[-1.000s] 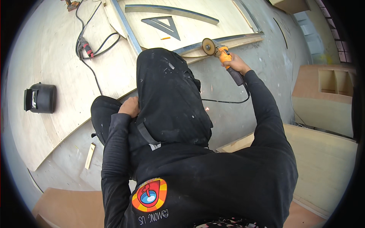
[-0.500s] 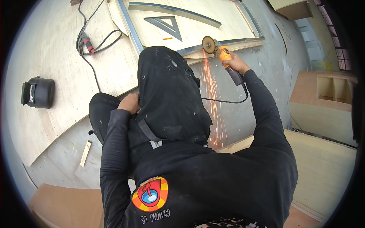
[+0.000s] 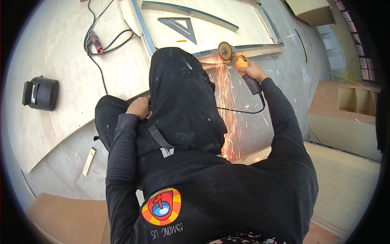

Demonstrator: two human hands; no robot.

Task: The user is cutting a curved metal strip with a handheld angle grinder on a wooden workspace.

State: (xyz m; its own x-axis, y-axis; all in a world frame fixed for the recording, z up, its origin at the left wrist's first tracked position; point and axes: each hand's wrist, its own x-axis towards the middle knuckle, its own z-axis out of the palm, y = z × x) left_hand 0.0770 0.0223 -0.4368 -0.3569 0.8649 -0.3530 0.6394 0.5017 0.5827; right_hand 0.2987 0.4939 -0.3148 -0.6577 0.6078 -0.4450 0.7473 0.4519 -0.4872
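Note:
My right hand [image 3: 253,70] is wrapped round the body of an orange and black angle grinder [image 3: 241,60]. Its round disc [image 3: 225,51] meets the near metal bar [image 3: 206,53] of a frame lying on the board. A thick stream of orange sparks [image 3: 228,118] pours from the contact toward my body, with a few stray ones flying right. My left hand [image 3: 139,107] lies closed between my bent legs, against the thigh; its fingertips are hidden, so what it holds, if anything, cannot be seen.
On the plywood [image 3: 61,126] lie a black welding mask [image 3: 44,93], a cable with a red and black connector [image 3: 96,44], a triangular square [image 3: 181,29], a yellow pencil [image 3: 181,40] and a curved-looking metal bar [image 3: 191,14]. A wood strip [image 3: 89,161] is on the floor. Wooden cabinets [image 3: 341,110] stand right.
The spark stream has grown denser and brighter, with stray sparks now reaching the right side. My right hand and the grinder have barely shifted. The left hand stays by the thigh.

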